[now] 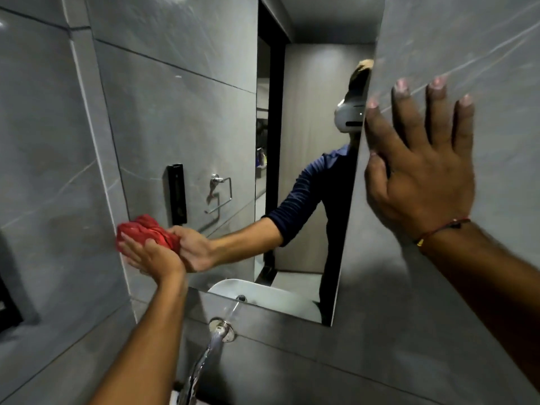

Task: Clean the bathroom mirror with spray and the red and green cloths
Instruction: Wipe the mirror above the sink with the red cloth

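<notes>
The bathroom mirror (187,127) fills the wall ahead, framed by grey tiles. My left hand (152,257) presses a bunched red cloth (131,232) against the mirror's lower left edge; hand and cloth are doubled in the reflection. My right hand (423,171) lies flat with fingers spread on the grey tile wall just right of the mirror's right edge, holding nothing. A red thread circles that wrist. No green cloth or spray bottle is in sight.
A chrome wall-mounted tap (217,334) juts out below the mirror toward me. The mirror reflects a white basin (263,293), a towel ring, a black wall fixture, a doorway and a person in a blue sleeve wearing a headset.
</notes>
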`<state>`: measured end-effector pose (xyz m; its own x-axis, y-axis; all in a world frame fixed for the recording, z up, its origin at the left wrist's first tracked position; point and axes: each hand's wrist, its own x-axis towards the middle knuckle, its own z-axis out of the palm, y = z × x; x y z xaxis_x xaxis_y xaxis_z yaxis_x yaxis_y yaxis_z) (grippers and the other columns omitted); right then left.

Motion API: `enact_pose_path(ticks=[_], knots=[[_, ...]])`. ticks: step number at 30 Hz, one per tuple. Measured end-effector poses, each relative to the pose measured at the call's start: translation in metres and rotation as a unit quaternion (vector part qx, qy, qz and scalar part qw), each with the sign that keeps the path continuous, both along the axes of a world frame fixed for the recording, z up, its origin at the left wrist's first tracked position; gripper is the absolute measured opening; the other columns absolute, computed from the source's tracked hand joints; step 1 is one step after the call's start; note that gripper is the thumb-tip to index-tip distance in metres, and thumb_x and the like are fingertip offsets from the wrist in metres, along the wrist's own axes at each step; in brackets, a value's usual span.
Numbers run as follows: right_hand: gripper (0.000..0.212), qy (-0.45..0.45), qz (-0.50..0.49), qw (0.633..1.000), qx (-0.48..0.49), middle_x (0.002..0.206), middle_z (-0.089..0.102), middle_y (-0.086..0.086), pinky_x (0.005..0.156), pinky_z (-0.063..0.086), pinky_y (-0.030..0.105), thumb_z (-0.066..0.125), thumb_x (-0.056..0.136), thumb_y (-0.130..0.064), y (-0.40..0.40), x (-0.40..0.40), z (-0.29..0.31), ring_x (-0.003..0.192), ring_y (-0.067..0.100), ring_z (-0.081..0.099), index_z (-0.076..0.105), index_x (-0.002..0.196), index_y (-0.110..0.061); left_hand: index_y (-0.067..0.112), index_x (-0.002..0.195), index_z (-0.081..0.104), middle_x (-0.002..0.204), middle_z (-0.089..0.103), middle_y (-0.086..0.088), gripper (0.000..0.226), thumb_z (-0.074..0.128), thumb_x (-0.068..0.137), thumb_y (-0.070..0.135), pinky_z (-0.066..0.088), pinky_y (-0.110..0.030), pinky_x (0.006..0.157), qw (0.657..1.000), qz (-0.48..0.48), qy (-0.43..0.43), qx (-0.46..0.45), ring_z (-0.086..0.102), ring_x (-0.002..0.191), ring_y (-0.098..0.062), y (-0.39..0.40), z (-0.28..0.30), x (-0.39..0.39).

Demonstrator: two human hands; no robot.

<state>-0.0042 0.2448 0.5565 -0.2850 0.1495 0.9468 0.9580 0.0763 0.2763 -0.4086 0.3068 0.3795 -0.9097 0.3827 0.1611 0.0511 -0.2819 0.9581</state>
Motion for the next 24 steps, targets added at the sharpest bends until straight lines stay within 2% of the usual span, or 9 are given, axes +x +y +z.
enact_pose_path(ticks=[6, 9, 12, 14, 16, 18, 19, 22, 24], knots=[[0.076, -0.002, 0.019, 1.0, -0.021, 0.185, 0.01, 0.011, 0.135, 0.003, 0.067, 0.041, 0.107, -0.038, -0.002, 0.0, 0.001, 0.17, 0.045, 0.005, 0.014, 0.177, -0.029, 0.011, 0.168, 0.014, 0.179, 0.002, -0.008, 0.066, 0.033, 0.105, 0.015, -0.006, -0.046, 0.134, 0.995, -0.038, -0.097, 0.005, -0.003, 0.166, -0.029, -0.054, 0.002, 0.201], [0.075, -0.008, 0.027, 0.999, -0.036, 0.185, 0.008, 0.01, 0.135, 0.001, 0.066, 0.04, 0.108, -0.038, -0.004, 0.006, 0.001, 0.17, 0.044, 0.003, 0.013, 0.178, -0.028, -0.003, 0.161, 0.024, 0.177, -0.001, 0.009, 0.065, 0.034, 0.099, 0.017, 0.0, -0.052, 0.134, 0.995, -0.061, 0.075, 0.014, 0.005, 0.164, -0.04, -0.088, -0.002, 0.311], [0.074, -0.011, 0.034, 0.998, -0.045, 0.185, 0.01, 0.009, 0.135, -0.003, 0.062, 0.042, 0.109, -0.037, -0.006, 0.009, 0.001, 0.171, 0.042, 0.003, 0.016, 0.177, -0.029, 0.015, 0.167, 0.014, 0.179, -0.003, -0.003, 0.064, 0.03, 0.108, 0.03, -0.002, -0.046, 0.134, 0.955, -0.112, 0.275, 0.007, -0.004, 0.165, -0.038, -0.101, -0.038, 0.374], [0.073, -0.013, 0.039, 0.998, -0.049, 0.185, 0.012, 0.008, 0.135, -0.004, 0.061, 0.044, 0.109, -0.037, -0.007, 0.01, 0.0, 0.171, 0.041, 0.003, 0.018, 0.177, -0.03, 0.025, 0.169, 0.004, 0.18, -0.008, 0.0, 0.064, 0.024, 0.111, 0.04, 0.006, -0.054, 0.134, 0.876, -0.135, 0.463, 0.008, -0.009, 0.165, -0.034, -0.102, -0.076, 0.354], [0.072, -0.007, 0.042, 0.998, -0.052, 0.185, 0.013, 0.008, 0.135, -0.006, 0.059, 0.045, 0.11, -0.037, -0.007, 0.009, -0.001, 0.171, 0.04, 0.003, 0.019, 0.177, -0.031, 0.032, 0.169, 0.004, 0.179, -0.008, 0.005, 0.071, 0.038, 0.107, 0.041, 0.026, -0.065, 0.127, 0.721, -0.139, 0.676, 0.054, -0.003, 0.165, -0.032, -0.093, -0.107, 0.295], [0.07, -0.006, 0.042, 0.998, -0.053, 0.186, 0.012, 0.007, 0.135, -0.009, 0.057, 0.042, 0.111, -0.038, -0.007, 0.008, -0.002, 0.171, 0.039, 0.002, 0.018, 0.177, -0.032, 0.038, 0.167, 0.012, 0.179, -0.001, 0.01, 0.087, 0.059, 0.094, 0.039, 0.023, -0.057, 0.13, 0.593, -0.146, 0.788, 0.084, 0.001, 0.166, -0.027, -0.078, -0.119, 0.218], [0.07, -0.004, 0.039, 0.998, -0.05, 0.186, 0.01, 0.007, 0.135, -0.011, 0.056, 0.04, 0.111, -0.04, -0.005, 0.006, -0.002, 0.171, 0.038, 0.001, 0.018, 0.177, -0.033, 0.038, 0.167, 0.018, 0.179, 0.003, 0.009, 0.088, 0.062, 0.091, 0.038, 0.016, -0.054, 0.133, 0.568, -0.133, 0.808, 0.082, 0.001, 0.166, -0.028, -0.068, -0.121, 0.178], [0.068, 0.0, 0.035, 0.999, -0.024, 0.186, 0.01, 0.004, 0.134, -0.017, 0.05, 0.032, 0.111, -0.045, 0.002, 0.007, -0.004, 0.171, 0.036, 0.001, 0.017, 0.177, -0.036, 0.032, 0.167, 0.017, 0.18, 0.001, 0.003, 0.074, 0.05, 0.101, 0.039, 0.009, -0.058, 0.133, 0.596, -0.096, 0.796, 0.031, -0.003, 0.166, -0.036, -0.05, -0.121, 0.076], [0.069, 0.0, 0.04, 0.999, 0.016, 0.186, 0.011, 0.001, 0.137, -0.011, 0.051, 0.029, 0.11, -0.048, 0.012, 0.007, -0.007, 0.171, 0.034, 0.004, 0.017, 0.177, -0.038, 0.032, 0.169, 0.007, 0.18, -0.006, 0.001, 0.065, 0.032, 0.109, 0.041, 0.013, -0.061, 0.131, 0.68, -0.092, 0.727, 0.005, -0.01, 0.165, -0.035, -0.038, -0.116, 0.019]])
